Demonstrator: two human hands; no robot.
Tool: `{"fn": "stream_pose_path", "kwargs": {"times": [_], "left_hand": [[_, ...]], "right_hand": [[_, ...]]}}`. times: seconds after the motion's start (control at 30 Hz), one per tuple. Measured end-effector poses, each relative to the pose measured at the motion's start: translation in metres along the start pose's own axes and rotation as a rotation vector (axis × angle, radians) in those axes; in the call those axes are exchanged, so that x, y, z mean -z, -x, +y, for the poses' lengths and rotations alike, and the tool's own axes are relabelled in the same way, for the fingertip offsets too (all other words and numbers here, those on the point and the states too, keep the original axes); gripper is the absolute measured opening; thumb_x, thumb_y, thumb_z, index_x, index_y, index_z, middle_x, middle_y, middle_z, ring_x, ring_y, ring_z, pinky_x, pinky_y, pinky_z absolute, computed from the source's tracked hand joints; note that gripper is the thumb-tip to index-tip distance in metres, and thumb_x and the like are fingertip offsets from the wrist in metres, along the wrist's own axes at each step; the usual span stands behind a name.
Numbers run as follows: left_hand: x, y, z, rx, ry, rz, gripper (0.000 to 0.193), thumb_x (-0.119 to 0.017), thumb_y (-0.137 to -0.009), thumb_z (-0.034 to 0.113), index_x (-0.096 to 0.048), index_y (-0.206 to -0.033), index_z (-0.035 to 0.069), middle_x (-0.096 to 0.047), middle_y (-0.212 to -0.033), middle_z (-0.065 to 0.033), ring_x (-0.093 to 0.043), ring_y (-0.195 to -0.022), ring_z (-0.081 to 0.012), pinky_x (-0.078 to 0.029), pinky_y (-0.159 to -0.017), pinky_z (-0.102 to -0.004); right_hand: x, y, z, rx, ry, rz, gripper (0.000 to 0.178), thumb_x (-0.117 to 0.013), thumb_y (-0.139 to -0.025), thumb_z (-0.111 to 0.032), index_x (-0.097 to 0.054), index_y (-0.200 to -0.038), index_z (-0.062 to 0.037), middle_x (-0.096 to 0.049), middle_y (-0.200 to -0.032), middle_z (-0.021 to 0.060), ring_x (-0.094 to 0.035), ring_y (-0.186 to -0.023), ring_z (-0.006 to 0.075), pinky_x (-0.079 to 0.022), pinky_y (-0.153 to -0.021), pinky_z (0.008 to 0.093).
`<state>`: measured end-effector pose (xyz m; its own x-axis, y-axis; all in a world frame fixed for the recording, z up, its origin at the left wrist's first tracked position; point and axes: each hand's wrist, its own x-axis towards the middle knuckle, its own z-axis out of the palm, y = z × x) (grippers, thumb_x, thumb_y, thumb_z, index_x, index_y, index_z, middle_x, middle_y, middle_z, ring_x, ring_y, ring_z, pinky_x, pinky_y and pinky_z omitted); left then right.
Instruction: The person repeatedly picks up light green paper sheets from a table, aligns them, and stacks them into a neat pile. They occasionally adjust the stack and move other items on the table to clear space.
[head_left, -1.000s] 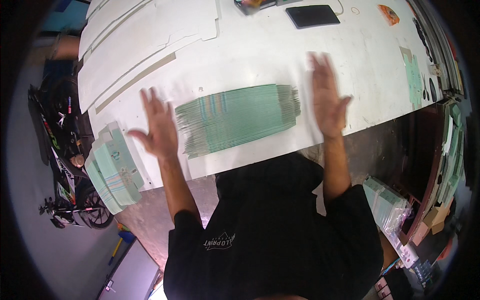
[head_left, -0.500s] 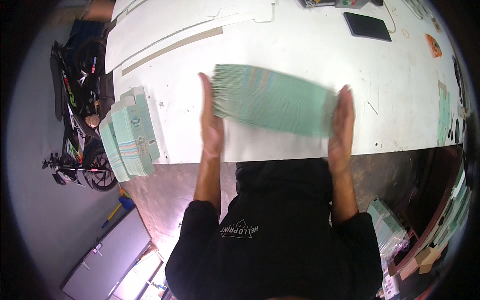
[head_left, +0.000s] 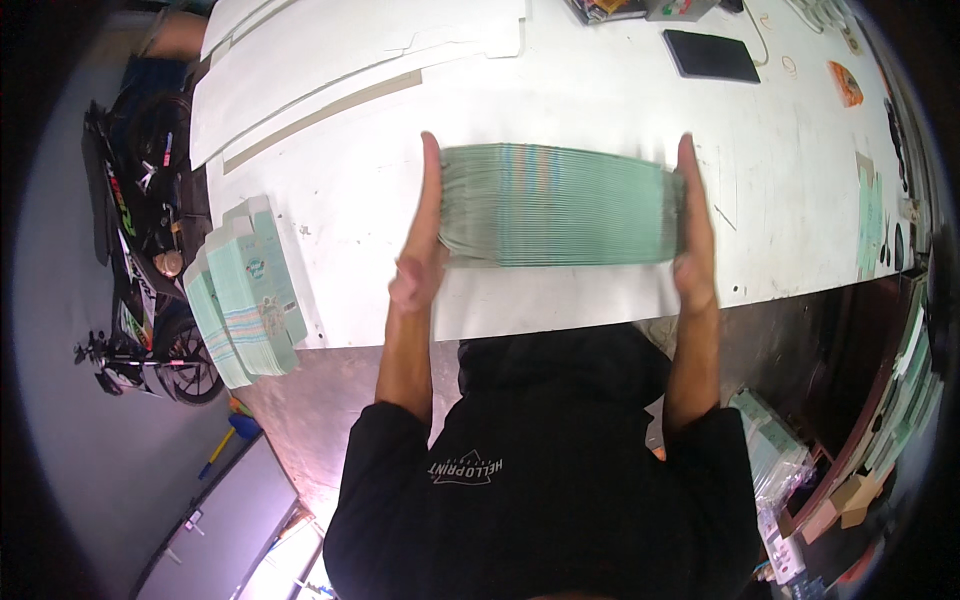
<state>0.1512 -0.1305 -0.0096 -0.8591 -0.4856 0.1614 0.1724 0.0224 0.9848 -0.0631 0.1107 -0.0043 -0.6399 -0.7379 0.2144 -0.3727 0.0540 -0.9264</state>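
A stack of mint-green flat cartons [head_left: 580, 210] with pink and blue stripes lies crosswise in front of me, its many layered edges showing. Against its left end rests my left hand [head_left: 422, 225], upright, with the fingers stretched out straight. My right hand [head_left: 692, 225] stands the same way at the right end, palm toward the stack. The cartons sit between the two flat palms, with no fingers wrapped round them. Whether the stack's underside touches the white table [head_left: 370, 290] cannot be made out.
More green cartons [head_left: 245, 290] lean in a fanned pile at the table's left edge. White sheets [head_left: 350, 60] cover the far left. A dark phone-like slab [head_left: 711, 56] and an orange item [head_left: 845, 84] lie at the far right. Wrapped cartons [head_left: 770, 455] stand below, at right.
The stack has turned from a slant to nearly level, and its edges look more even. Both hands have straightened upright at its ends. The whole view has shifted slightly.
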Motion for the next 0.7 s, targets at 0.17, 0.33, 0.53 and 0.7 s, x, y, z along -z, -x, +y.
{"fn": "stream_pose_path", "kwargs": {"times": [0.17,0.33,0.53,0.7], "left_hand": [[-0.009,-0.035,0.033,0.167,-0.024,0.295,0.150,-0.007,-0.067,0.110,0.005,-0.168,0.001,0.009,-0.176,-0.0213,0.005,-0.163,-0.0385,-0.004,-0.131,-0.0482],[-0.009,0.011,0.001,0.068,-0.148,0.107,0.145,-0.008,-0.070,0.109,0.010,-0.168,0.003,0.009,-0.177,-0.0211,0.003,-0.163,-0.0380,-0.006,-0.132,-0.0494],[-0.015,0.006,-0.003,-0.039,-0.250,0.066,0.145,-0.002,-0.069,0.109,0.008,-0.168,0.003,0.010,-0.176,-0.0204,0.004,-0.163,-0.0376,0.002,-0.131,-0.0538],[-0.027,-0.016,0.009,-0.079,-0.208,0.112,0.145,-0.005,-0.070,0.109,0.005,-0.169,0.003,0.006,-0.176,-0.0230,0.004,-0.163,-0.0386,0.002,-0.130,-0.0572]], "right_hand": [[-0.007,0.027,-0.013,-0.035,0.048,-0.139,0.130,-0.050,-0.077,-0.097,-0.019,-0.170,-0.0112,-0.009,-0.176,0.0242,-0.010,-0.162,0.0434,-0.010,-0.129,0.0640],[-0.002,0.030,-0.012,-0.028,0.037,-0.148,0.132,-0.043,-0.080,-0.097,-0.020,-0.168,-0.0025,-0.014,-0.175,0.0242,-0.011,-0.163,0.0391,-0.005,-0.131,0.0562],[0.015,0.009,0.001,-0.122,-0.065,-0.013,0.138,-0.035,-0.076,-0.103,-0.018,-0.168,-0.0011,-0.012,-0.176,0.0232,-0.007,-0.164,0.0382,-0.002,-0.131,0.0551],[0.011,-0.003,-0.005,0.065,-0.117,0.120,0.119,-0.022,-0.090,-0.092,-0.015,-0.169,-0.0042,-0.011,-0.176,0.0216,-0.003,-0.164,0.0361,-0.001,-0.131,0.0545]]}}
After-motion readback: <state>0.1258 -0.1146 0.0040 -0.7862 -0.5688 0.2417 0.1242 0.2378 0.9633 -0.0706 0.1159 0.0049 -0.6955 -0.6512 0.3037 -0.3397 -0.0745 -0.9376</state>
